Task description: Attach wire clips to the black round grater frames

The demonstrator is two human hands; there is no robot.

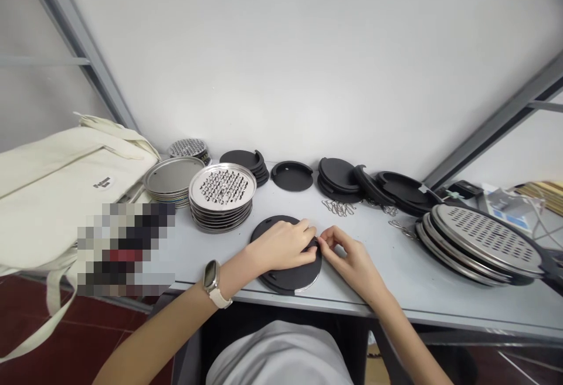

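Note:
A flat black disc point(281, 279) lies near the table's front edge, a thin silvery rim showing along its lower right. My left hand point(284, 246) rests across it, fingers curled over and thumb bent at its right side, gripping it. My right hand point(352, 259) is closed in a pinch at the disc's right edge; whatever sits between those fingertips is too small to make out. Just left of the disc stands a stack of round metal grater plates point(223, 188). Several small metal wire clips point(338, 207) lie behind my right hand.
Black round trays point(292, 177) and stacked black covers point(338, 175) line the wall. Smooth metal discs point(173, 177) are piled at left, beside a cream bag point(57, 191). Large perforated round plates with black handles point(488, 238) are stacked at right.

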